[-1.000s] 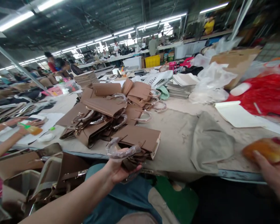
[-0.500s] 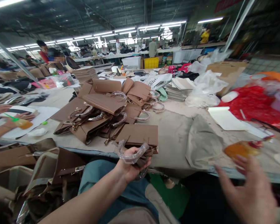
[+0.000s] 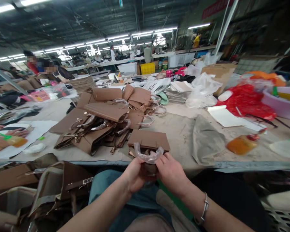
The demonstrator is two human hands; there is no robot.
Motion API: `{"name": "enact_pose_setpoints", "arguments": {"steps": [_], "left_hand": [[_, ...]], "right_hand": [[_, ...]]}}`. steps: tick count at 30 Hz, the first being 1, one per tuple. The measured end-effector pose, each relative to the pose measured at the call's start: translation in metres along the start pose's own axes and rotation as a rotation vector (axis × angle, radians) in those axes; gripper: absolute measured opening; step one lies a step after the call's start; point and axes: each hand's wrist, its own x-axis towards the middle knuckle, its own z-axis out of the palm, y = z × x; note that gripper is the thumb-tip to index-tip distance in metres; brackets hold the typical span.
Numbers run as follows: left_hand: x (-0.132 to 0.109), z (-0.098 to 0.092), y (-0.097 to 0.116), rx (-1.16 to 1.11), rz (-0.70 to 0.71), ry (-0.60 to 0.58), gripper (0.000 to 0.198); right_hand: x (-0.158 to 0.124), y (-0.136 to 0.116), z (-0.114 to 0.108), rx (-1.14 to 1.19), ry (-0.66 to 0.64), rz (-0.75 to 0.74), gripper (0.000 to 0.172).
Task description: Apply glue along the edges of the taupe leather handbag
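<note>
Note brown bag at the near edge of the table, just ahead of both hands. Looks light — judged fairly stiff in the flat panel, likely softer near the palms. Expect slip on the film-wrapped handle; favour a hold on the body beneath, and guard against scuffing. Find left hand closed around the near left side; find right hand gripping at the handle's right end — fingertips partly hidden. Record similar bags heaped beyond to the left, grey cloth to the right, then bottle of amber liquid.
</note>
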Motion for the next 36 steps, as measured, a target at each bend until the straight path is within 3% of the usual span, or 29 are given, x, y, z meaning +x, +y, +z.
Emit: {"name": "enact_pose_setpoints", "arguments": {"steps": [2, 4, 6, 9, 11, 13, 15, 19, 22, 27, 31, 36], "left_hand": [[-0.008, -0.003, 0.009, 0.187, -0.019, -0.108, 0.021], [-0.02, -0.009, 0.018, 0.528, 0.066, -0.176, 0.025], [-0.031, -0.017, 0.023, 0.936, 0.392, -0.08, 0.025], [-0.037, -0.029, 0.027, 1.339, 1.145, 0.204, 0.029], [-0.029, -0.031, 0.026, 1.495, 1.407, 0.25, 0.049], [-0.015, -0.027, 0.023, 1.634, 1.444, 0.204, 0.073], [0.001, -0.02, 0.02, 1.716, 1.404, 0.188, 0.077], [0.03, -0.007, 0.021, 1.784, 1.485, 0.287, 0.052], [0.045, -0.002, 0.027, 1.802, 1.579, 0.303, 0.053], [0.055, 0.001, 0.038, 1.804, 1.664, 0.176, 0.042], [0.057, 0.0, 0.044, 1.774, 1.647, 0.079, 0.036], [0.056, -0.006, 0.06, 1.695, 1.506, 0.004, 0.019]], "right_hand": [[0.007, 0.007, -0.004, 0.021, -0.006, 0.032, 0.021], [0.017, 0.017, -0.011, 0.055, 0.008, 0.085, 0.011], [0.026, 0.029, -0.018, 0.079, 0.026, 0.122, 0.013], [0.035, 0.039, -0.028, 0.135, 0.012, 0.121, 0.014], [0.039, 0.039, -0.032, 0.168, -0.002, 0.12, 0.014], [0.041, 0.034, -0.032, 0.193, -0.012, 0.13, 0.013], [0.042, 0.029, -0.031, 0.211, -0.023, 0.14, 0.012], [0.045, 0.024, -0.028, 0.229, -0.04, 0.178, 0.011], [0.048, 0.023, -0.029, 0.227, -0.048, 0.224, 0.012], [0.049, 0.012, -0.03, 0.233, -0.054, 0.255, 0.021], [0.041, 0.004, -0.03, 0.297, 0.035, 0.255, 0.026], [0.008, 0.02, -0.055, 0.316, 0.236, 0.068, 0.05]]}}
